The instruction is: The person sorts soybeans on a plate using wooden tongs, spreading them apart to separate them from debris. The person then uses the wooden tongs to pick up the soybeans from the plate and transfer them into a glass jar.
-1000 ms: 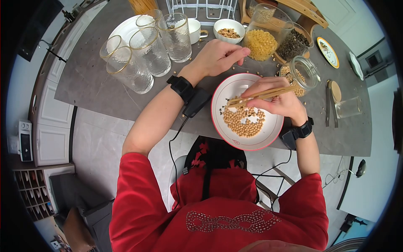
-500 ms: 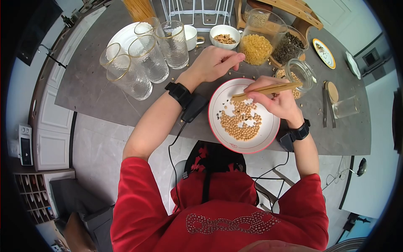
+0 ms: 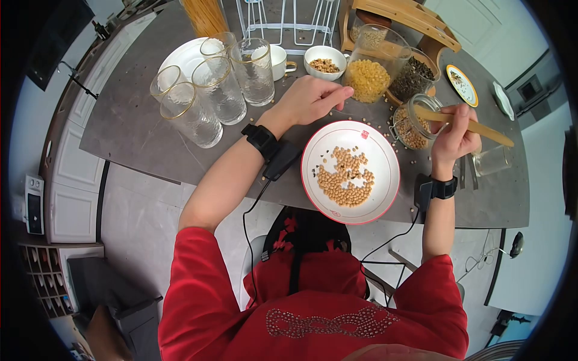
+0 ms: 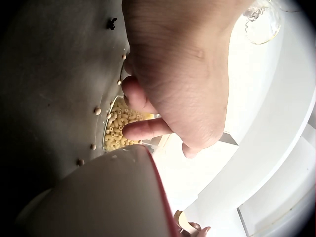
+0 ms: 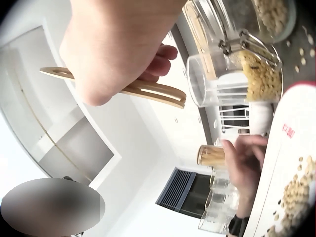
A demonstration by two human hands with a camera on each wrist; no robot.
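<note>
My right hand [image 3: 456, 135] holds light wooden tongs [image 3: 490, 131] over the mouth of a clip-top glass jar [image 3: 410, 133], which leans and has round beige beans inside. In the right wrist view the tongs [image 5: 158, 93] pass under the palm, their tips close together. A white bowl with a red rim [image 3: 385, 171] stands at the table's front edge. Beige beans [image 3: 344, 191] and a few dark bits lie in it. My left hand [image 3: 310, 99], fingers loosely curled and holding nothing, is beyond the bowl's far rim, near a clear container of yellow pasta [image 3: 367, 81].
Several gold-rimmed glasses [image 3: 220, 93] stand at the left, a white cup [image 3: 279, 63] and a small bowl [image 3: 325, 60] at the back. A jar of dark flakes [image 3: 412, 78] is behind the bean jar. Loose beans dot the table. A lying glass [image 3: 492, 161] is at the right.
My right hand has moved right with the tongs, from above the beans in the bowl to the clip-top jar's mouth. The left hand stays nearly in place.
</note>
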